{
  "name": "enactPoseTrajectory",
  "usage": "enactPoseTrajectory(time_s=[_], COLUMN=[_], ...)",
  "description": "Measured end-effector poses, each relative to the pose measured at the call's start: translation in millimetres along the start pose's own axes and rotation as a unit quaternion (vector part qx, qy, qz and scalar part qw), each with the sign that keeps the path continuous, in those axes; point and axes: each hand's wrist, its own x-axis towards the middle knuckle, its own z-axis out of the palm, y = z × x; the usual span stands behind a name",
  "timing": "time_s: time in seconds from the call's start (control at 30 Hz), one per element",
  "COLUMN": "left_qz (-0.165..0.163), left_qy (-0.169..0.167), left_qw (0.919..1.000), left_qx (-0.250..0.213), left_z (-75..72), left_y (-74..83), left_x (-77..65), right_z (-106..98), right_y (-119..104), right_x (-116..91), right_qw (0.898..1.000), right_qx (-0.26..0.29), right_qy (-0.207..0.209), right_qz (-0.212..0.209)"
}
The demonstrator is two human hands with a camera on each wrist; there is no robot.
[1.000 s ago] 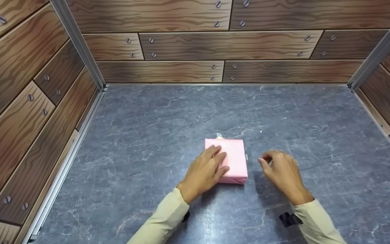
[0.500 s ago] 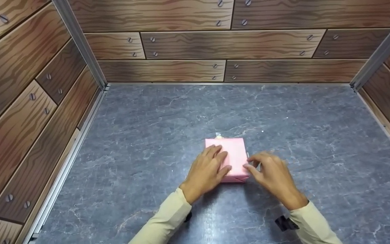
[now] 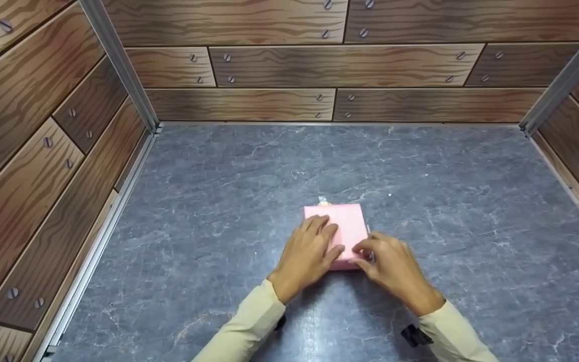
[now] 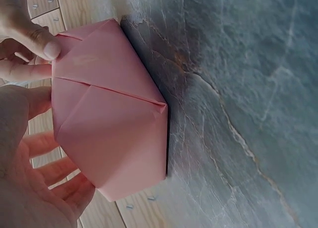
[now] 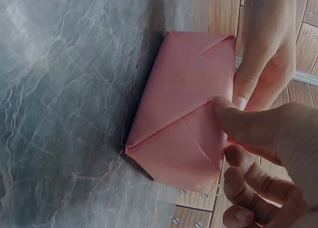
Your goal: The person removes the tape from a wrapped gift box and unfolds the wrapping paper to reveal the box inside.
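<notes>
Two hands, head view: your left hand (image 3: 303, 250) spreads relaxed fingers over the pink paper-wrapped box (image 3: 346, 221), your right hand (image 3: 394, 261) pinches its near right edge; it sits on the grey marbled tabletop (image 3: 209, 211), well apart from the wood-print walls (image 3: 274, 65), long axis apparently pointing away | left wrist: folded end (image 4: 112, 96) faces you | right wrist: your thumb (image 5: 243, 121) touches the triangular flap (image 5: 198, 136)

You have a pink, paper-wrapped rectangular box (image 3: 351, 221) against a blue-grey, marble-patterned flat tabletop (image 3: 219, 201) veined in white and tan, your long fabric sleeves (image 3: 236, 322) are pale cream, and the upright walls (image 3: 279, 68) show brown wood-grain planks with dark seams and grey screw heads (image 3: 325, 33).
</notes>
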Motion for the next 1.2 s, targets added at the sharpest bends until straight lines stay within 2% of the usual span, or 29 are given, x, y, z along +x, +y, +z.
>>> enactPoseTrajectory(time_s=[0.17,0.43,0.83,1.03,1.2], left_qz=[-0.002,0.005,0.011,0.008,0.01], left_qy=[-0.006,0.003,0.03,0.027,0.028], left_qw=[1.0,1.0,0.9995,0.9995,0.9994], left_qx=[-0.001,-0.003,0.007,0.01,0.018], left_z=[-1.4,-3.9,-5.4,-6.5,-7.5], left_y=[-0.1,-3.5,-4.7,-3.9,-2.0], left_x=[-1.5,-4.2,-8.5,-8.4,-9.8], right_z=[1,0,-4,-6,-4], right_y=[2,7,13,15,15], right_x=[0,-1,1,2,2], right_qw=[1.0,1.0,0.999,0.998,0.998], right_qx=[-0.007,-0.008,-0.019,-0.014,-0.015], right_qy=[0.01,0.026,0.026,0.012,0.017], right_qz=[-0.001,0.005,0.041,0.06,0.066])
